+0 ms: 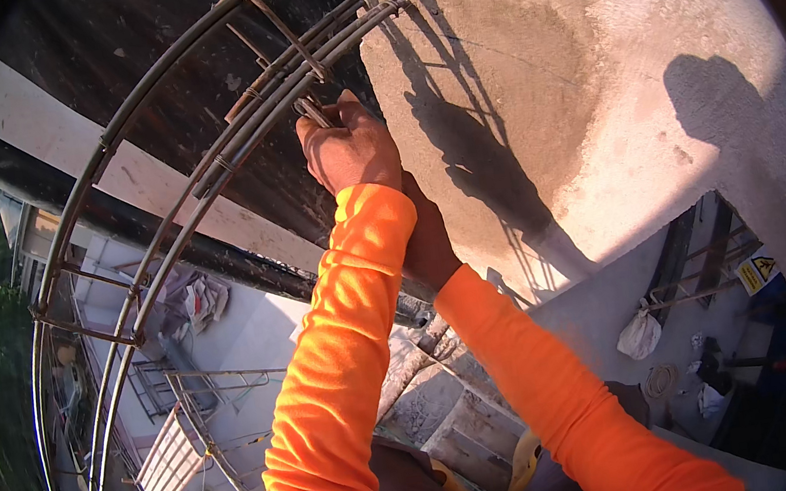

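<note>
A curved rebar cage (234, 147), made of long bent bars tied to short cross bars, arcs from the upper middle down the left side. My left hand (354, 147) is closed in a fist just below its upper end. A short bundle of thin rods or wire (310, 110) shows at the thumb side, and I cannot make out what the fist holds. Partly covered by the left hand and wrist, my right hand (429, 241) is lower and in shadow. Its fingers are hidden. Both arms wear orange sleeves.
A rough plastered wall (530, 81) with shadows on it stands at the right, close to my hands. Behind the cage is a dark panel (187, 84). Far below are a scaffold frame (203, 416), a white sack (639, 335) and a yellow sign (757, 271).
</note>
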Motion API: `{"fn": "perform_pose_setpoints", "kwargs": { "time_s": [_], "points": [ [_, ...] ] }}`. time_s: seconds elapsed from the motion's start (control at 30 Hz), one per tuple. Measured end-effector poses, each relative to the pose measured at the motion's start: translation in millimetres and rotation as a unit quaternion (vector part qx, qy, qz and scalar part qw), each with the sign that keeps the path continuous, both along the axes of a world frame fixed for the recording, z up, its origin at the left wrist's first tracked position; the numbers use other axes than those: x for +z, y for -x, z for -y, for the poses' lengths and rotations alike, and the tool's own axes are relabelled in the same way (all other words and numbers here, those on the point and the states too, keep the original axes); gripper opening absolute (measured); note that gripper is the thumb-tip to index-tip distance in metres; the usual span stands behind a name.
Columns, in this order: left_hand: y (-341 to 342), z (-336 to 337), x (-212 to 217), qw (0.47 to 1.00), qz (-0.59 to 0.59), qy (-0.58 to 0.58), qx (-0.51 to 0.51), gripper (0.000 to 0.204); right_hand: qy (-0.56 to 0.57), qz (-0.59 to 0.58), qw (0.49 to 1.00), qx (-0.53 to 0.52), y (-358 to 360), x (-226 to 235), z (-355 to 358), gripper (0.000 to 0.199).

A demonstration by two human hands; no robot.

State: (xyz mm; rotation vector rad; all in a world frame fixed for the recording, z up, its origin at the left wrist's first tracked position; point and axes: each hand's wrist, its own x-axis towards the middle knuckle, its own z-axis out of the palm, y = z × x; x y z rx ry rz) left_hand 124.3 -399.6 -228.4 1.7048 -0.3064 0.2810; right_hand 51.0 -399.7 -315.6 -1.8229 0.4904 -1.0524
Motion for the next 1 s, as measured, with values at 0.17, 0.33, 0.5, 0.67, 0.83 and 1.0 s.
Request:
{"fn": "perform_pose_setpoints", "kwargs": {
  "time_s": [0.17, 0.33, 0.5, 0.67, 0.83, 1.0],
  "points": [
    [-14, -55, 19, 0.939, -0.088, 0.073, -0.324, 0.039, -0.421, -0.042, 0.794, 0.437, 14, -10, 34, 0.026],
    [-7, -48, 20, 0.955, -0.195, 0.01, -0.224, 0.026, -0.446, 0.054, 0.747, 0.491, 1, -25, 7, 0.037],
    [7, -41, 5, 0.98, -0.074, -0.136, -0.125, 0.038, -0.318, 0.023, 0.917, 0.239, 3, -26, -20, 0.033],
    [-14, -76, -14, 0.896, -0.21, -0.003, -0.39, 0.038, -0.436, -0.069, 0.794, 0.418, 26, -34, 4, 0.025],
    [3, -113, -44, 0.92, -0.238, 0.033, -0.31, 0.018, -0.15, -0.237, 0.881, 0.38, 42, -39, -19, 0.068],
    [56, -192, -24, 0.931, -0.096, -0.208, -0.284, 0.029, -0.279, -0.326, 0.841, 0.33, 118, -28, -32, 0.088]
  ]
}}
